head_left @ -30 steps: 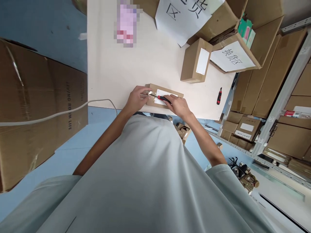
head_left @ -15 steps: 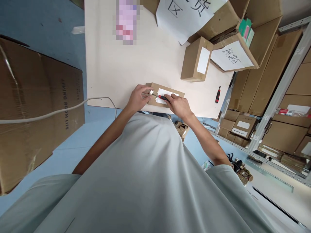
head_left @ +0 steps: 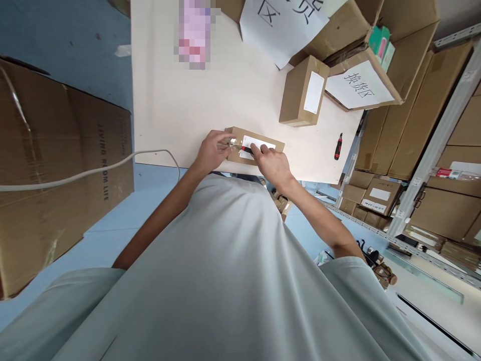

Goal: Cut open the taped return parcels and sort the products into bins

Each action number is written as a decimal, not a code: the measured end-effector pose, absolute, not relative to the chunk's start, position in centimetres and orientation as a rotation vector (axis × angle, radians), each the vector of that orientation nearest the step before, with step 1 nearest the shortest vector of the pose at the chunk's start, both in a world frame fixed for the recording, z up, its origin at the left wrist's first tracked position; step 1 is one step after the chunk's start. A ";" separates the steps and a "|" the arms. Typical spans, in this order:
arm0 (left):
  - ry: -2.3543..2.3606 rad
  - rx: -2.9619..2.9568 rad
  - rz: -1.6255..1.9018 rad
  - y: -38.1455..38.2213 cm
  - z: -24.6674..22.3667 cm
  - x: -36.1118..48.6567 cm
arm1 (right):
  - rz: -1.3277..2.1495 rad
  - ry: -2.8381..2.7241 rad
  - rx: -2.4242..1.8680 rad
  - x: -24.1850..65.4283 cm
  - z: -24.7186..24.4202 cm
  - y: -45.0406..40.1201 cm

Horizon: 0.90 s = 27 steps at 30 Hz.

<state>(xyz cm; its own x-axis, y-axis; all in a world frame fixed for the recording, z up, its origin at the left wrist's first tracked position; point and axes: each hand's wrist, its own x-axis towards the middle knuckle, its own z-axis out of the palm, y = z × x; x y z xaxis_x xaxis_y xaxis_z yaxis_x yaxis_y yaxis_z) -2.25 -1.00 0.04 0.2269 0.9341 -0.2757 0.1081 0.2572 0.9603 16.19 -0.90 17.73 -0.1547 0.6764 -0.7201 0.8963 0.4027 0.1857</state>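
A small cardboard box (head_left: 259,136) with a white label lies at the near edge of the pale table (head_left: 180,105). My right hand (head_left: 271,163) is closed on a red and black screwdriver-like tool (head_left: 246,149), whose thin tip points left at the box's taped end. At that left end my left hand (head_left: 213,151) rests with bent fingers around shiny clear tape (head_left: 233,142). Whether its fingers grip the tape is too small to tell.
An upright carton (head_left: 300,95) with a white label and a red and black cutter (head_left: 338,147) stand and lie on the right. Behind is an open labelled box (head_left: 361,82). A cable (head_left: 112,165) crosses the left.
My right hand has shifted slightly left with the tool, whose tip is now farther over the box's left end. My left hand has moved a little left.
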 end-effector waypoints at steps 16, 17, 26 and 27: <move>1.299 1.195 0.775 -1.3 0.8 -2.2 | -0.371 1.880 1.402 24.2 18.5 -2.2; 1.313 1.193 0.774 -1.3 0.9 -2.2 | -0.366 1.866 1.411 25.5 18.6 -2.5; 1.468 1.203 0.772 -1.8 1.4 -1.3 | -0.341 1.701 1.536 38.4 17.4 -5.3; 1.485 1.200 0.771 -1.9 1.4 -1.2 | -0.353 1.689 1.568 39.7 17.2 -5.7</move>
